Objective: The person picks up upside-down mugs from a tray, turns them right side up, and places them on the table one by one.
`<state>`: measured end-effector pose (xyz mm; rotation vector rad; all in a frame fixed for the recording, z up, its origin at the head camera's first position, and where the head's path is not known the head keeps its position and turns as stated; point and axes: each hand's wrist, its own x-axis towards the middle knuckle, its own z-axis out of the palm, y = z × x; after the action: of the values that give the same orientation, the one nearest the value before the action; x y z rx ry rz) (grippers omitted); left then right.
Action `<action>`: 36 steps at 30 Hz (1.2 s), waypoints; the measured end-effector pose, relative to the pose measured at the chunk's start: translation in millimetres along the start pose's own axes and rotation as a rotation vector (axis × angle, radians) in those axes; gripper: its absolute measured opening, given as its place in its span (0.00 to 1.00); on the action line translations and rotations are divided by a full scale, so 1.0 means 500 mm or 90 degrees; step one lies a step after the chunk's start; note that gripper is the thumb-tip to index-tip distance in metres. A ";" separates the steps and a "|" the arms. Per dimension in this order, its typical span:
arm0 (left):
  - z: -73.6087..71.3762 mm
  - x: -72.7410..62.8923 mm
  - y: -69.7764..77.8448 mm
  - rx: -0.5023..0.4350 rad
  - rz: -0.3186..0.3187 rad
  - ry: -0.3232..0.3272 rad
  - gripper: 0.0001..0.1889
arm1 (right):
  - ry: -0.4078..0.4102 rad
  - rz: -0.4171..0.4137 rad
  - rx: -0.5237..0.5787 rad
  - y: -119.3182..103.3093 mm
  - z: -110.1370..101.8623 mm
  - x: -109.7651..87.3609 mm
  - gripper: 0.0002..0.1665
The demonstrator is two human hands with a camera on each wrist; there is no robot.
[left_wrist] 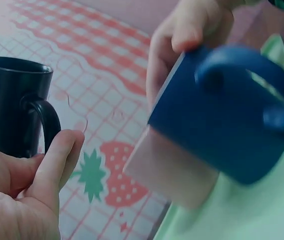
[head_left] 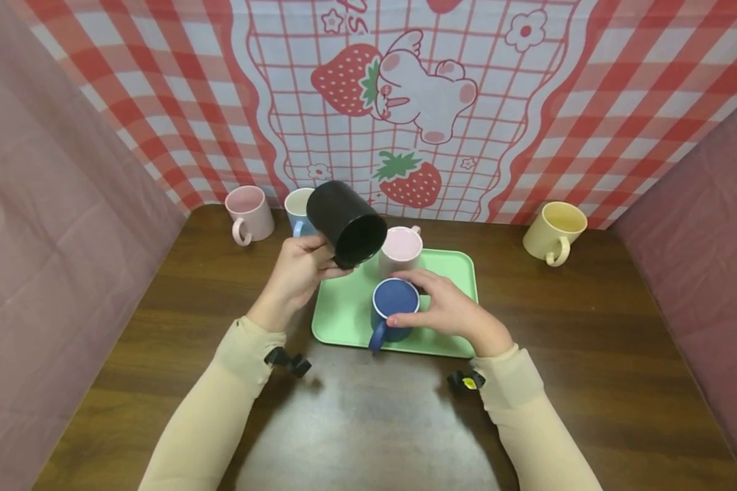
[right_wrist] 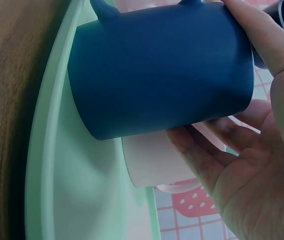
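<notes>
A black mug (head_left: 336, 209) is held in the air by my left hand (head_left: 296, 274), its mouth tipped toward me and to the right in the head view. In the left wrist view my fingers pinch the handle of that black mug (left_wrist: 12, 105). My right hand (head_left: 447, 311) grips a dark blue mug (right_wrist: 161, 72) near its rim, thumb on one side and fingers on the other. This blue mug is upright over the front of a light green tray (head_left: 344, 315), with its handle toward me. Just behind it on the tray stands a pale pink mug (head_left: 400, 244).
Left of the tray, along the back cloth, stand a pink mug (head_left: 256, 217) and a white-and-blue mug (head_left: 299, 202), partly hidden by the black one. A yellow mug (head_left: 542, 235) stands at the back right. The brown wooden table (head_left: 596, 354) lies beneath everything.
</notes>
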<state>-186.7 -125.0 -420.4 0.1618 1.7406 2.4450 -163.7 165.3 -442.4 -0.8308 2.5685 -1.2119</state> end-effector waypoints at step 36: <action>0.075 -0.008 -0.011 -0.160 -0.132 0.042 0.19 | -0.004 -0.015 -0.038 -0.016 -0.007 -0.006 0.47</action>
<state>-176.4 -88.8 -413.3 -0.1210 1.3768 2.5088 -159.3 165.2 -434.4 -0.8769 2.6085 -1.1432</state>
